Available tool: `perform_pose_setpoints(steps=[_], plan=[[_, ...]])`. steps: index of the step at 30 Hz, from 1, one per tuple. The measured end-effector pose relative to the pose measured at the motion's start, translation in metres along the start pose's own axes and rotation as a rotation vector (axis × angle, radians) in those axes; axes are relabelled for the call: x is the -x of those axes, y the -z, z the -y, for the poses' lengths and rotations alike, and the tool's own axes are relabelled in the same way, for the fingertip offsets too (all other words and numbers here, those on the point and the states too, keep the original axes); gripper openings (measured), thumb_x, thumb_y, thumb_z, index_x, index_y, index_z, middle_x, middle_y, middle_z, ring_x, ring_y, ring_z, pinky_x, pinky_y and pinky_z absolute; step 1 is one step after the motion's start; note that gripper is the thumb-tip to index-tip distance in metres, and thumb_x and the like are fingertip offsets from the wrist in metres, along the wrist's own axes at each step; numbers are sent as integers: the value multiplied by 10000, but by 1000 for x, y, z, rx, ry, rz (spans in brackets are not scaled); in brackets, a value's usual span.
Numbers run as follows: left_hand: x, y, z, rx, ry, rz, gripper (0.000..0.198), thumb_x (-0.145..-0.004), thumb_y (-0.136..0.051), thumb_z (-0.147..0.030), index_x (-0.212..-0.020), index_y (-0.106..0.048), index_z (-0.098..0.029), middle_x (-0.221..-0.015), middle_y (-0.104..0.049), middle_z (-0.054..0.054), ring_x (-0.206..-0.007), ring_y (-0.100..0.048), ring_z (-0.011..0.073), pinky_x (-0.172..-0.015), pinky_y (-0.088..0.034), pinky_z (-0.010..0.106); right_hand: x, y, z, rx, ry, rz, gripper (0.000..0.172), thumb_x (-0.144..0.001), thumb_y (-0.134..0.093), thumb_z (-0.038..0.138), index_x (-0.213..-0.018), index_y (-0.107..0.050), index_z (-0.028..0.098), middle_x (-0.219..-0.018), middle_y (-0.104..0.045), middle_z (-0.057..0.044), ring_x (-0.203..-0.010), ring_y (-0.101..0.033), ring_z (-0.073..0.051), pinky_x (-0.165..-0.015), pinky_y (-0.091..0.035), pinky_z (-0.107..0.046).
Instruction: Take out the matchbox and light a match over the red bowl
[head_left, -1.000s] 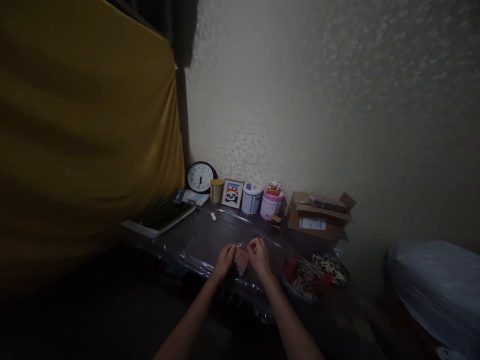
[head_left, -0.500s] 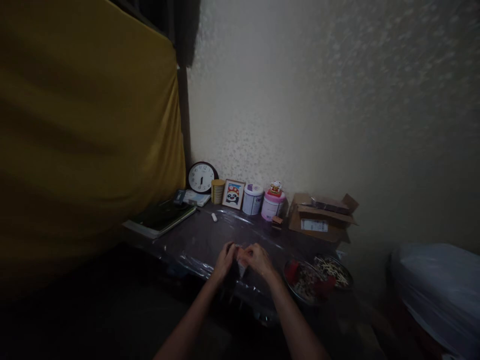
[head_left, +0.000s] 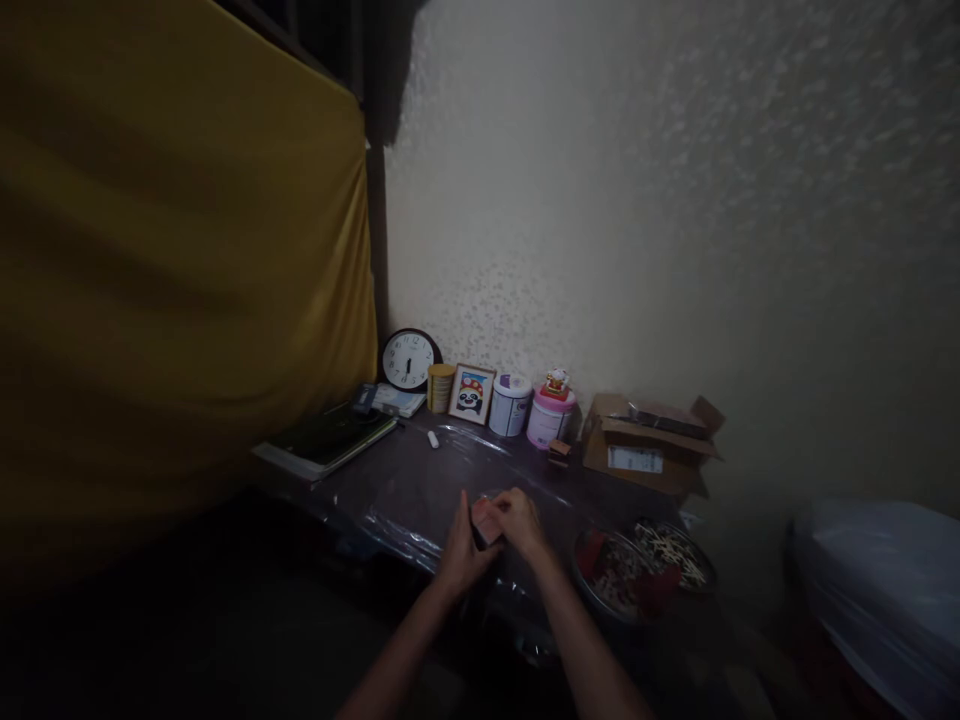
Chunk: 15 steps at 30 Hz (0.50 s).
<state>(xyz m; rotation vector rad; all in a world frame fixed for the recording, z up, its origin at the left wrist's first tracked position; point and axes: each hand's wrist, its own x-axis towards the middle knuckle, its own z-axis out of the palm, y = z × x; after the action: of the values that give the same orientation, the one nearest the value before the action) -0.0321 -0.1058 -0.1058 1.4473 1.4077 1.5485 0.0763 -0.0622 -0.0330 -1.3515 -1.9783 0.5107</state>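
Observation:
My left hand (head_left: 460, 548) and my right hand (head_left: 518, 520) meet over the near edge of a dark table (head_left: 405, 480) covered with clear plastic. Between them they hold a small reddish-pink flat object (head_left: 485, 520), perhaps a little box or card; the dim light hides its detail. Fingers of both hands are curled around it. To the right of my right hand sit two round bowls (head_left: 643, 570) filled with small red and pale pieces.
Along the wall stand a round clock (head_left: 409, 358), a yellow tin (head_left: 440, 387), a framed panda picture (head_left: 472, 393), a white tub (head_left: 510, 404), a pink tub (head_left: 550, 417) and an open cardboard box (head_left: 649, 447). Books (head_left: 326, 440) lie left. A yellow cloth (head_left: 172, 280) hangs left.
My hands have drawn closer together and slightly toward me, the left hand now cupping under the small reddish object. The view has shifted a little to the left.

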Motion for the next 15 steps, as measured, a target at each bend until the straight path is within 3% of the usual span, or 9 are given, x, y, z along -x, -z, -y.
perform_pose_setpoints(steps=[8, 15], plan=[[-2, 2, 4, 24, -36, 16, 977, -567, -717, -256, -1388, -191, -181, -1352, -449, 169, -1242, -403, 333, -1043, -282, 493, -11, -10, -17, -199, -58, 116, 79, -680, -618, 78, -644, -633, 147, -569, -619, 49, -556, -589, -111, -541, -441, -212], [-14, 12, 7, 50, -25, 130, 978, -560, -718, -221, -1386, -195, -190, -1313, -500, 147, -1223, -432, 303, -1046, -289, 459, -14, -12, -27, -246, -102, 163, 132, -809, -623, 189, -698, -596, 123, -671, -618, 45, -619, -598, -95, -636, -493, -264]])
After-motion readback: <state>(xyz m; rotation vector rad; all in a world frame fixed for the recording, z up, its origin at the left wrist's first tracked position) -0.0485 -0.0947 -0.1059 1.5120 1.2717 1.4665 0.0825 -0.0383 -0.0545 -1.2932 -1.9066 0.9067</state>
